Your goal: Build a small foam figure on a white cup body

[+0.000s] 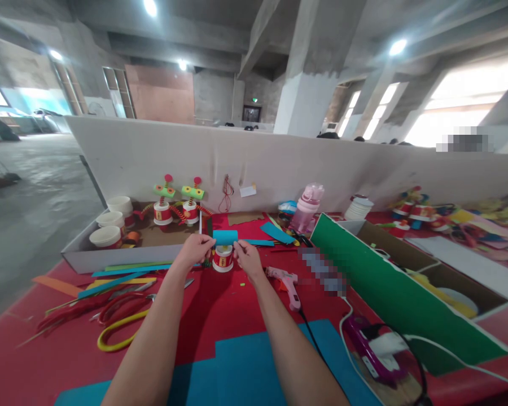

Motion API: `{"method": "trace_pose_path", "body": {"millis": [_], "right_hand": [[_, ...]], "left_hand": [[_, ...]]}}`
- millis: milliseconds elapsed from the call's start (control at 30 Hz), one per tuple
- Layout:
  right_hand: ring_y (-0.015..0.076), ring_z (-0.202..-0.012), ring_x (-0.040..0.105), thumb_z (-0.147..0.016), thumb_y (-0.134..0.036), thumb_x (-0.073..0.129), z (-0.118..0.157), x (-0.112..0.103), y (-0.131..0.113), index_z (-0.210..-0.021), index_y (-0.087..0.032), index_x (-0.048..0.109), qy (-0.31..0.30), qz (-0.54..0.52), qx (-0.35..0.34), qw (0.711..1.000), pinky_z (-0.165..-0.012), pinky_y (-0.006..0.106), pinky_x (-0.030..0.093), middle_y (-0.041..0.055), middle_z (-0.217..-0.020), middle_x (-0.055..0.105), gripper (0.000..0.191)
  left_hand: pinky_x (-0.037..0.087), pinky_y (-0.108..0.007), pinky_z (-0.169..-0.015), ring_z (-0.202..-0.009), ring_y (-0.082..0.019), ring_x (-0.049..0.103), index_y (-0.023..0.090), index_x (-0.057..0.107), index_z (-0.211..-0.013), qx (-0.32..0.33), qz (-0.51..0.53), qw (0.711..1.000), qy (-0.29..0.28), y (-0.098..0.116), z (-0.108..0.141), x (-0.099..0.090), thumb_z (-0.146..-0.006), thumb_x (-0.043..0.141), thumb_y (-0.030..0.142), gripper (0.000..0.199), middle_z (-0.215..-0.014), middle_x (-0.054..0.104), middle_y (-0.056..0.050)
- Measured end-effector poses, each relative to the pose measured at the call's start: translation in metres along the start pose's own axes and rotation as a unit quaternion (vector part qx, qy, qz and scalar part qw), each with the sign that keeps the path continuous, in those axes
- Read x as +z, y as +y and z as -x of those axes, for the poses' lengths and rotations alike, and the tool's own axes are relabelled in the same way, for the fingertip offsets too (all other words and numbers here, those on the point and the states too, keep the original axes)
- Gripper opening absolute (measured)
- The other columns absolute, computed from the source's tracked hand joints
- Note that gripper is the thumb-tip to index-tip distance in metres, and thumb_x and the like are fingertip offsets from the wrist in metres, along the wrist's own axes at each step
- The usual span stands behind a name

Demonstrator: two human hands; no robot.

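A small blue paper roll (226, 237) lies sideways between my two hands. My left hand (198, 250) pinches its left end, and my right hand (248, 257) is closed at its right end. Just beneath the roll is an upside-down red and white paper cup (223, 260) with a gold label. I cannot tell whether the roll touches the cup. To the right of my right hand lies a pink glue gun (285, 285). Scissors with yellow and red handles (121, 332) rest left of my left forearm.
A shallow box (127, 259) at the left holds white cups and two cup figures with green heads (193, 193). Paper strips (122, 280) lie before it. Blue sheets (245, 361) cover the near table. A green-sided box (389, 287), pink bottle (309, 206) and purple power strip (375, 352) stand right.
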State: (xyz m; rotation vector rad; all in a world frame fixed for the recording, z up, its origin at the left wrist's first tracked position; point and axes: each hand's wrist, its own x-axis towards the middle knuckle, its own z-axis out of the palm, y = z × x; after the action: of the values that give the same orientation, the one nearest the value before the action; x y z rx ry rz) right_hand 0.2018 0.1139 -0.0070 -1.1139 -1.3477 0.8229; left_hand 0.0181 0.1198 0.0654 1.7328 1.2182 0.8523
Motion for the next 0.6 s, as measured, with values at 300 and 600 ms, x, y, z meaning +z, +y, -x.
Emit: {"method": "trace_pose_path", "body": {"millis": [300,600], "right_hand": [[0.0093,-0.041,0.039,-0.083,-0.061,0.051,0.0004,-0.0003,-0.0028,-0.063,-0.022,0.048,-0.003,0.001,0.007,1.0,-0.04,0.021,0.03,-0.0043,-0.052,0.049,0.043],[0.0099,-0.042,0.04,-0.081,-0.064,0.051,0.0018,-0.0004,-0.0068,-0.063,-0.023,0.048,0.001,0.012,0.016,1.0,-0.039,0.021,0.029,-0.0032,-0.053,0.05,0.045]], "left_hand": [[0.025,-0.019,-0.037,-0.032,-0.006,0.036,0.018,0.047,-0.055,0.001,0.0,1.0,-0.003,0.0001,-0.0001,-0.0004,-0.079,0.052,0.046,0.037,-0.043,0.048,0.004],[0.026,-0.02,-0.037,-0.032,-0.006,0.035,0.019,0.046,-0.054,-0.005,0.003,1.0,-0.001,0.0008,0.0003,-0.0004,-0.079,0.053,0.048,0.039,-0.042,0.047,0.004]]}}
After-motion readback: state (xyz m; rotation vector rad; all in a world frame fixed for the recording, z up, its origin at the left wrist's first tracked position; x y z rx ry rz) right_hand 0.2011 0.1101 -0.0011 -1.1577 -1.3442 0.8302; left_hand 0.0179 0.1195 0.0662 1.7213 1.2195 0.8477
